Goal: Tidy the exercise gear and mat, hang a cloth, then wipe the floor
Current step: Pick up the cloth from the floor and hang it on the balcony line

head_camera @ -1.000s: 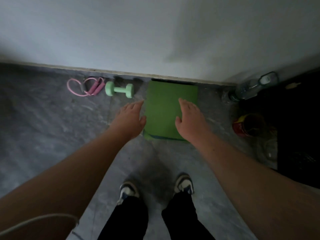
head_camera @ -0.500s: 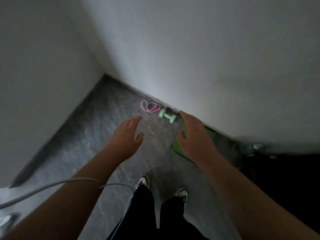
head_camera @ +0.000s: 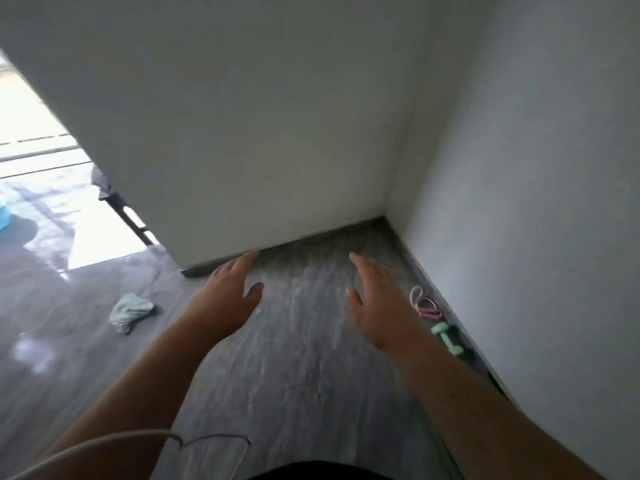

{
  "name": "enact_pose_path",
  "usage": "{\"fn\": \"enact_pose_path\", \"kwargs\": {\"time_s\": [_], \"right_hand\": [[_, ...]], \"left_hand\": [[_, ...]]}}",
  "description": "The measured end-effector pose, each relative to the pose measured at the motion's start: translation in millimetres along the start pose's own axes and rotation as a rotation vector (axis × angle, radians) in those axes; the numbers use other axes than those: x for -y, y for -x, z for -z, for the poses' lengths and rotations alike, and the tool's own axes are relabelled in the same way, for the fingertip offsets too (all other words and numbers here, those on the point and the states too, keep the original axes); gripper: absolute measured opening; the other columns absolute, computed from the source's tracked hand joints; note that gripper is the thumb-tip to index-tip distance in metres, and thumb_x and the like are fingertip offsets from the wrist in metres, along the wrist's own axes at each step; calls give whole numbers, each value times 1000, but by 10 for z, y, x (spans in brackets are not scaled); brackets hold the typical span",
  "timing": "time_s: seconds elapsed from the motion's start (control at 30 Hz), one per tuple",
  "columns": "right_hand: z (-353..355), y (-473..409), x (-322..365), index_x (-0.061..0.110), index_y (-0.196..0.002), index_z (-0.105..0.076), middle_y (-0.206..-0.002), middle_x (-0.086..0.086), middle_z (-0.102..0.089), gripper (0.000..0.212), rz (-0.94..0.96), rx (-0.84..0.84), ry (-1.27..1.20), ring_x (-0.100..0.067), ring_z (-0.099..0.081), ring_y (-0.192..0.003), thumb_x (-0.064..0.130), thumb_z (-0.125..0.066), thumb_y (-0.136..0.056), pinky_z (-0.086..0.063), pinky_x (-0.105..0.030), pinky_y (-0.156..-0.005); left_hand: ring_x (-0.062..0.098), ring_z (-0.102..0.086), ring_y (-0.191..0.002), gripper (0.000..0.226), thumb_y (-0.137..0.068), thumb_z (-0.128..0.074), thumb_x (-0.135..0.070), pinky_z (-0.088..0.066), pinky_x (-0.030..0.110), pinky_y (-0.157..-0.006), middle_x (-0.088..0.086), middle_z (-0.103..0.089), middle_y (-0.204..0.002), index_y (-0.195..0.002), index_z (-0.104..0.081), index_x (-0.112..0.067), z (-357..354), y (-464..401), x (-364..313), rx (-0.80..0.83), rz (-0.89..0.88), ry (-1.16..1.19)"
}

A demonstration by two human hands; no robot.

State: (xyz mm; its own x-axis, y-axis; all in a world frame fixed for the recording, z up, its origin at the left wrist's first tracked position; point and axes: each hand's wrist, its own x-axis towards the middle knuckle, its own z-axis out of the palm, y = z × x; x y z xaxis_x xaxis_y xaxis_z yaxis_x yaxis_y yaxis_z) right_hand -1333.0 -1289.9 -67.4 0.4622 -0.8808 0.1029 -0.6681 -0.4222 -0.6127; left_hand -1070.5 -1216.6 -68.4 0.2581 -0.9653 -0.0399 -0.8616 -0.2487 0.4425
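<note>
Down by the corner where the two white walls [head_camera: 277,133] meet, both of the person's arms reach forward over the grey floor [head_camera: 294,358]. Nothing is in either hand. The left hand [head_camera: 227,299] hangs palm down with its fingers straight and together, thumb out to the side, the fingertips pointing toward the foot of the wall that ends short of the corner. The right hand [head_camera: 377,303] is likewise spread loose and flat, fingers extended toward the corner, gripping nothing and touching nothing that I can make out.

Taking that corner as the mark: the pink skipping rope [head_camera: 424,304] lies coiled on the floor along the base of the right-hand wall, a little way back from the corner and just beyond the right hand. The mint-green dumbbell [head_camera: 446,339] lies farther from the corner along the same wall, just beside the rope and close to the right wrist. A crumpled pale cloth [head_camera: 130,311] sits on the floor well away from the corner, out past the end of the shorter wall and to the far side of the left hand. Beyond it, farther still from the corner, bright light glares off the floor at a doorway [head_camera: 45,188]. A pale cable [head_camera: 104,445] loops over the left forearm near the bottom edge.
</note>
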Motion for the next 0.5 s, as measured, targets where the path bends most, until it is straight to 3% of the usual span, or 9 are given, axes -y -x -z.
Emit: {"fn": "enact_pose_path", "kwargs": {"time_s": [0.17, 0.33, 0.5], "right_hand": [[-1074, -91, 1336, 5, -145, -44, -142, -19, -51, 62, 153, 95, -12, -34, -44, -134, 29, -48, -87, -30, -40, -116], [-1985, -70, 2641, 11, -150, -36, -152, -12, -41, 63, 268, 220, -32, -27, -34, -141, 16, -57, -91, -20, -33, -118], [-2634, -73, 3547, 17, -151, -32, -156, -7, -34, 61, 405, 361, -28, -22, -26, -144, 21, -53, -95, -17, -32, -119]], "left_hand": [[29, -44, -135, 61, -94, -54, -38, -40, 48, -108, 6, -46, -149, -149, -31, -26, 762, 974, 1497, -94, 223, -40], [29, -43, -135, 63, -94, -55, -36, -37, 41, -107, 6, -43, -151, -151, -31, -24, 1343, 1851, 2658, -129, 431, -44], [29, -43, -135, 62, -95, -55, -35, -37, 40, -107, 8, -42, -152, -151, -31, -24, 1731, 2429, 3366, -219, 592, 16]]}}
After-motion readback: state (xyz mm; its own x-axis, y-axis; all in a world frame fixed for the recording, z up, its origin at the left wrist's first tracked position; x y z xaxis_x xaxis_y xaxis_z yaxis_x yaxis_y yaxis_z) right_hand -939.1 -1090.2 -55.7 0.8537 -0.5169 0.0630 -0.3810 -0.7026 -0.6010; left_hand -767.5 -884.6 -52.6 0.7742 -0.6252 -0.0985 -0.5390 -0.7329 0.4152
